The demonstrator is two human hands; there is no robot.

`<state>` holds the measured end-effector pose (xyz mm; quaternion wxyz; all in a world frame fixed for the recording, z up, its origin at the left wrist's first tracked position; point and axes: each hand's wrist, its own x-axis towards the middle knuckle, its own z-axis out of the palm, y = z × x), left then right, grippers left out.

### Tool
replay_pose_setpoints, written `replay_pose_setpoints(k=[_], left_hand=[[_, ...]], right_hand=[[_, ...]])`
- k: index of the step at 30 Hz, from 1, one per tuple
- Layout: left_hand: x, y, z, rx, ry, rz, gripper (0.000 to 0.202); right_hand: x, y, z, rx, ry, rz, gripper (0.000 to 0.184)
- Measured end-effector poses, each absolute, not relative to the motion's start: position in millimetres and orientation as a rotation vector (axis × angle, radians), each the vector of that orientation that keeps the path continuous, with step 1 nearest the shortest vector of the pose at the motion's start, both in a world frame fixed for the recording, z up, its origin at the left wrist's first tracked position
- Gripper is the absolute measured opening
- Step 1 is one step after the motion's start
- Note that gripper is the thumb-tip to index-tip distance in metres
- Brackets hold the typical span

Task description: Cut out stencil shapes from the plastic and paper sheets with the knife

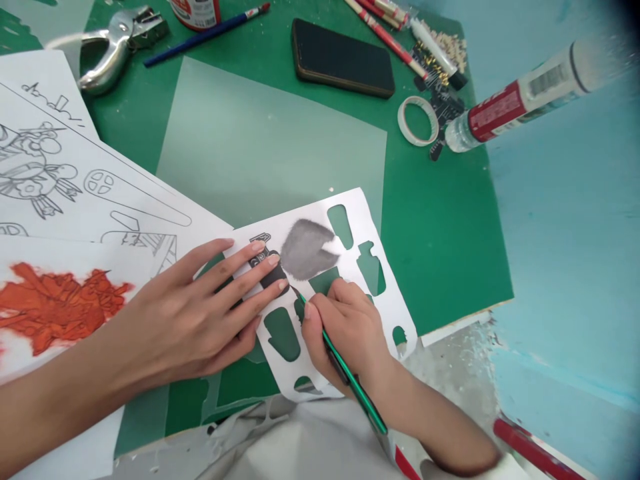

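Fingers [320, 317] of the right hand [350, 330] clamp a green pencil [353, 380] pointing up-left at the grey patch [305, 248], while the left hand [200, 313] lies flat on the stencil sheet [395, 313].

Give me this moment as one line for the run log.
left hand: flat on cut-out sheet | right hand: holds green pencil, tip at grey shaded patch | surface: green mat

The cut-out sheet [350, 267] lies on the mat [440, 227], near its front edge. Drawing pages [75, 180] overlap at left. Behind sit the phone [343, 59], tape ring [418, 120] and, perhaps, a glue bottle [515, 100] to the right.
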<state>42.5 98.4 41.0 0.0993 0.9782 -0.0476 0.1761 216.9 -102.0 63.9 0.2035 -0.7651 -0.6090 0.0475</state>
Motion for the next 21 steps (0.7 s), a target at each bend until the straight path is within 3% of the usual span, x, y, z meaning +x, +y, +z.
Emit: replay_pose_setpoints(k=[14,21], left_hand=[[41.6,97.5,40.1,2.899,-0.148,0.547,0.044],[41.1,94.9,37.7,2.858,-0.124,0.551,0.044]], right_hand=[[210.3,-100.7,60.5,-2.141,-1.633,0.049,0.045],[222.7,-104.1,62.6,-2.010,-1.600,0.202,0.040]])
